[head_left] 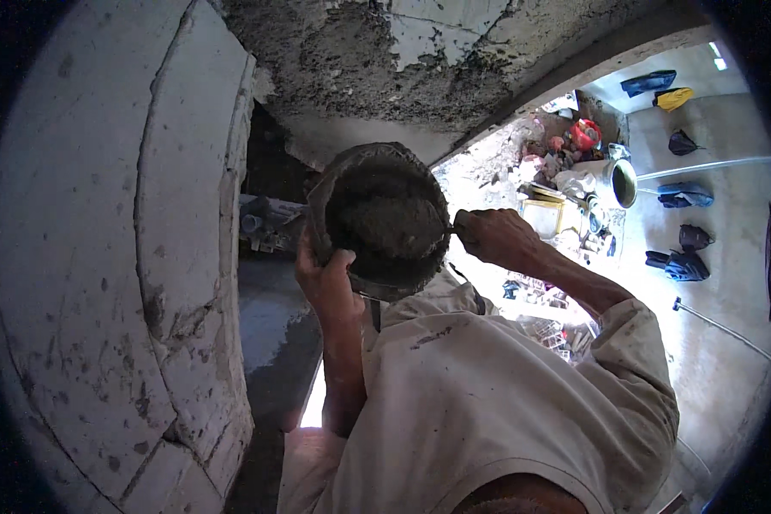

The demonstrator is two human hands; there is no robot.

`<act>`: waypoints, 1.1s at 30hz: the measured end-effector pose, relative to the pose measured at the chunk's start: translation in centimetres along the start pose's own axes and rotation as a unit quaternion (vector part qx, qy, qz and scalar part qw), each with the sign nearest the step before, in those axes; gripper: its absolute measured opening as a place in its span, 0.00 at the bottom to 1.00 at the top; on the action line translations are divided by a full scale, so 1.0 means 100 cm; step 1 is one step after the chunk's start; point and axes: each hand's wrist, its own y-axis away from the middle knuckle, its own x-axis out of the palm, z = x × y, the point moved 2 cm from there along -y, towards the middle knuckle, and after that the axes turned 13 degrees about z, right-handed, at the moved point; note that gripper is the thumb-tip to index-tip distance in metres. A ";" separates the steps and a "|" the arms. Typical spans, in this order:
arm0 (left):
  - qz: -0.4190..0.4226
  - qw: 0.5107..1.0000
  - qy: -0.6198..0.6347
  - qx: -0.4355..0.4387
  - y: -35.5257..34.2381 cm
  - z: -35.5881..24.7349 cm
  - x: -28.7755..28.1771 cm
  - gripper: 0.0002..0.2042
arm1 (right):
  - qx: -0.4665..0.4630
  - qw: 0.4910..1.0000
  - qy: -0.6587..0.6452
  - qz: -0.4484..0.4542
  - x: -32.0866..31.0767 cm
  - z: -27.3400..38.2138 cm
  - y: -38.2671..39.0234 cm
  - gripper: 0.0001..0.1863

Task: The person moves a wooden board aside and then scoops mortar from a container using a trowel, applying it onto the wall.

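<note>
My left hand (325, 283) grips the near rim of a round, dark metal pan (377, 218) and holds it up in front of my chest. The pan is full of wet grey mortar (385, 224). My right hand (497, 236) is closed on the handle of a small tool at the pan's right edge. The tool's tip reaches into the mortar, and its blade is hidden there. Both forearms rise from my stained white shirt (488, 394).
A white plastered wall (103, 257) with cracks and joints curves along the left. Rough grey concrete with flaking plaster (385, 60) hangs above. A dark gap with pipes (265, 223) lies behind the pan. Far below at right, the pale floor (728, 317) holds buckets, crates and scattered clothes.
</note>
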 end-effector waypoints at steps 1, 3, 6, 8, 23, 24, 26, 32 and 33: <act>0.001 1.000 0.004 0.003 0.002 0.000 -0.003 0.33 | 0.001 1.000 0.005 -0.002 -0.001 0.001 0.003 0.10; 0.025 0.999 0.021 0.024 0.002 -0.005 -0.011 0.32 | -0.023 0.997 0.040 -0.055 -0.007 0.003 0.009 0.09; -0.034 0.996 -0.067 0.049 0.008 -0.009 -0.029 0.29 | -0.075 0.997 -0.006 -0.033 -0.039 0.024 0.033 0.09; -0.060 0.992 -0.110 0.022 0.016 -0.006 -0.046 0.32 | -0.161 0.986 -0.035 -0.021 -0.066 0.039 0.057 0.11; -0.143 0.983 -0.101 0.058 0.056 0.015 -0.090 0.30 | 0.091 0.942 -0.146 -0.288 -0.261 -0.073 0.150 0.19; -0.138 0.973 -0.156 0.098 0.048 0.035 -0.102 0.30 | 0.070 0.943 -0.049 -0.321 -0.274 -0.050 0.179 0.19; -0.099 0.971 -0.163 0.141 0.031 0.041 -0.103 0.29 | 0.061 0.929 0.052 -0.360 -0.271 -0.024 0.199 0.19; -0.098 0.994 -0.033 0.046 0.023 0.020 -0.062 0.34 | -0.058 0.950 0.260 -0.164 -0.139 0.004 0.109 0.12; -0.102 0.993 -0.036 0.041 0.022 0.014 -0.055 0.34 | -0.033 0.931 0.331 -0.151 -0.117 0.011 0.094 0.10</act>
